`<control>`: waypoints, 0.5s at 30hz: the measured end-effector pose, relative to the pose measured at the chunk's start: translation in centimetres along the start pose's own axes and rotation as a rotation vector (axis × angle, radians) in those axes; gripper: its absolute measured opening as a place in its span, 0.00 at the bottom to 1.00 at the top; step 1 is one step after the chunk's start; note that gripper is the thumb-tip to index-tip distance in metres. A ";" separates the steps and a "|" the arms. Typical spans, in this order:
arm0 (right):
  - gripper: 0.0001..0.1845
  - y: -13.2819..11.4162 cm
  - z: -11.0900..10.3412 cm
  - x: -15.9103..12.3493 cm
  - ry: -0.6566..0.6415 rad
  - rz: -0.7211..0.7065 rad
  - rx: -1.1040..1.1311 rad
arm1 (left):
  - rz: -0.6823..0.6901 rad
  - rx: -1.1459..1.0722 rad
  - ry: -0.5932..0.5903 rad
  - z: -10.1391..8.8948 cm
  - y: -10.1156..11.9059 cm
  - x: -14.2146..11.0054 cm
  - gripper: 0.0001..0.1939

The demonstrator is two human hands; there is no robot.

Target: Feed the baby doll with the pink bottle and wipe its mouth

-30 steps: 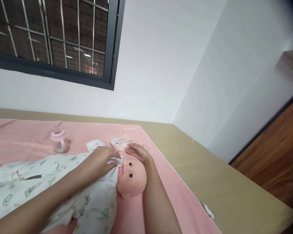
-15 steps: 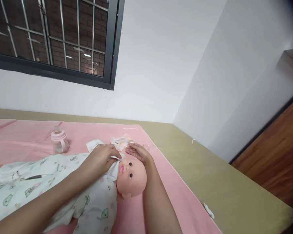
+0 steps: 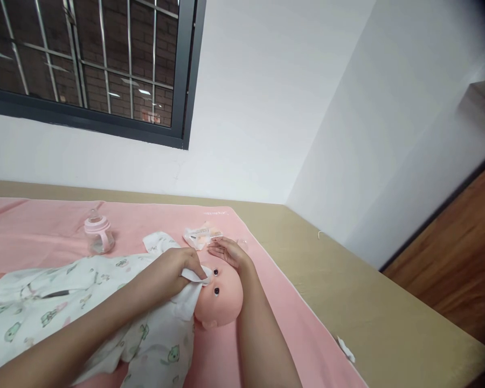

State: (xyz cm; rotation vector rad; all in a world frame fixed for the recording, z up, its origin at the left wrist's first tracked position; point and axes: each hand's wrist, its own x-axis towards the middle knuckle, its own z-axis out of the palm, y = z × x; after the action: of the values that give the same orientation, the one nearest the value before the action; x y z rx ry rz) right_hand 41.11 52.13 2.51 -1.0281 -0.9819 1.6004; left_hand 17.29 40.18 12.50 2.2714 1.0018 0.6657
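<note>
A baby doll (image 3: 226,293) lies on its back, dressed in a white outfit (image 3: 161,328) with green and pink animal prints. My left hand (image 3: 181,269) pinches a white cloth (image 3: 196,275) and holds it over the doll's mouth and nose; both eyes stay uncovered. More plain white fabric lies at the doll's neck, partly under my hand, and I cannot tell whether it is the same piece. My right hand (image 3: 228,252) is open, fingers stretched out, resting along the far side and top of the doll's head.
Beyond my right fingers lies a clear plastic packet (image 3: 202,235). A pink-topped baby bottle (image 3: 99,234) stands at the left on the pink mat (image 3: 222,355). White scrap (image 3: 346,349) lies at the mat's right edge, on the wooden surface (image 3: 327,275). Walls and a barred window (image 3: 84,64) stand behind.
My left hand has moved the cloth from beside the doll's cheek and chin onto its mouth and nose. My right hand stays in place at the head.
</note>
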 end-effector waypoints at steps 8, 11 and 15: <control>0.05 -0.2 0.1 -0.2 -0.018 0.000 -0.005 | 0.028 0.000 0.079 0.4 -0.4 0.3 0.15; 0.05 -0.3 0.1 -0.1 -0.019 -0.003 0.003 | 0.020 -0.018 0.121 0.8 -1.2 0.5 0.15; 0.05 -0.1 0.0 0.0 -0.022 0.006 0.016 | 0.029 0.029 0.139 0.9 -1.6 0.6 0.18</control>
State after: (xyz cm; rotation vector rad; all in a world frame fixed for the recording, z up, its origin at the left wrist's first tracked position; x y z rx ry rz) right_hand 41.15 52.19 2.65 -1.0055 -0.9801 1.6246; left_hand 17.43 41.30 10.96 2.2943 1.0501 0.8360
